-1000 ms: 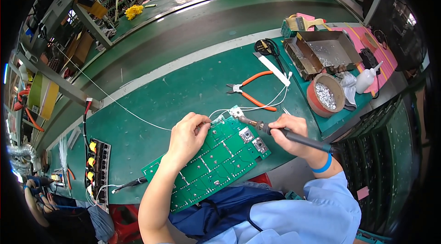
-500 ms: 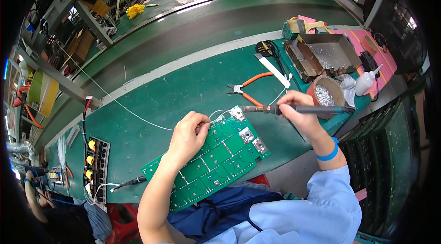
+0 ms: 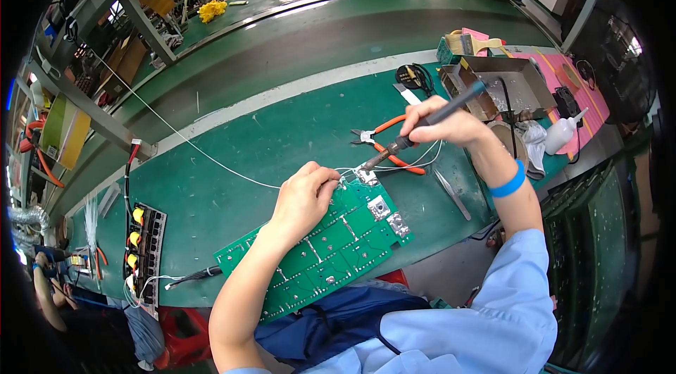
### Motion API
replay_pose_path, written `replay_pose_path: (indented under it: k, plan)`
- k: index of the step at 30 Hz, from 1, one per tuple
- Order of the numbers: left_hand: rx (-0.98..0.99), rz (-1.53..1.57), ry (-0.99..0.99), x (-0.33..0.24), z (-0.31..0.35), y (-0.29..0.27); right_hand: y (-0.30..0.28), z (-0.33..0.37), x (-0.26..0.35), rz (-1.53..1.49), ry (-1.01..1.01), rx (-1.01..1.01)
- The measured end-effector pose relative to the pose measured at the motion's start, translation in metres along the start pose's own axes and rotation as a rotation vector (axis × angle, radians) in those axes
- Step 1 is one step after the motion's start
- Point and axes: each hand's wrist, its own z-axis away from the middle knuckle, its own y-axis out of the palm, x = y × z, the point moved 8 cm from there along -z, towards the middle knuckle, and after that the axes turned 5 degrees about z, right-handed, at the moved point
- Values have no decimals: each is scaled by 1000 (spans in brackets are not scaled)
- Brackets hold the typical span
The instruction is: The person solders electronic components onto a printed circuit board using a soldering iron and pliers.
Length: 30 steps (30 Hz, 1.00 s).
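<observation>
A green circuit board [image 3: 327, 251] lies at the table's front edge, solder side up, with silvery square pads along its right end. My right hand [image 3: 443, 124] is closed round a soldering iron [image 3: 405, 141], its tip at the pad on the board's far corner. Closed in a pinch at the board's far edge, my left hand [image 3: 308, 198] holds a thin solder wire [image 3: 204, 151] that runs in from the upper left. A white lead [image 3: 422, 161] loops from the same corner to the right. The left fingers hide the end of the solder wire.
Orange-handled cutters [image 3: 366, 136] and metal tweezers [image 3: 453, 194] lie beyond and right of the board. A divided metal tray [image 3: 524, 82], a brush [image 3: 472, 44] and a white bottle [image 3: 562, 133] stand at right. Components with yellow parts [image 3: 144, 254] lie left; another person sits far left.
My right hand has moved up and left, tilting the iron steeply so its tip now meets the corner pad. The tweezers have come into sight. My left hand has shifted slightly, still pinching.
</observation>
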Motion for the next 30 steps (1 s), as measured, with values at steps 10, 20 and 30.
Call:
replay_pose_path:
  k: [10,20,30]
  plan:
    - [-2,-22,-12,0,-1,1,-4,-39,-6,-35,131,200]
    - [-62,7,-50,11,5,-21,-17,-30,-29,-202,132,139]
    - [-53,10,-72,22,10,-28,-18,-20,-34,-291,90,88]
